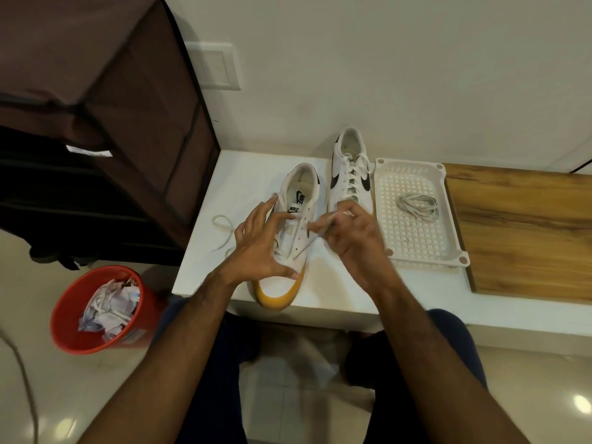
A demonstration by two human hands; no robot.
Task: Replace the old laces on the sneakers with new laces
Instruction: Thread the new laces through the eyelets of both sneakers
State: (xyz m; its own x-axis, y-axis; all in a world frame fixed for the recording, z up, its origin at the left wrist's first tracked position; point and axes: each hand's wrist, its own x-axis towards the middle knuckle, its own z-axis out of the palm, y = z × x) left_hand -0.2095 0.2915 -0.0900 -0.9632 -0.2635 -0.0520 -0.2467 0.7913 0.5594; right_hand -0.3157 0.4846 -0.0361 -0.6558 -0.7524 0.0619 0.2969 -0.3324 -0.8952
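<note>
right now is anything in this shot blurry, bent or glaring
Head view: the right hand and the lace it pinches are smeared by motion; the near sneaker stays fairly sharp; the wide lens bows the dark cabinet and wall lines; a small glare spot sits on the floor tile.

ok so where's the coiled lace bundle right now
In the head view the coiled lace bundle lies inside the white perforated tray, right of the laced sneaker.
</note>
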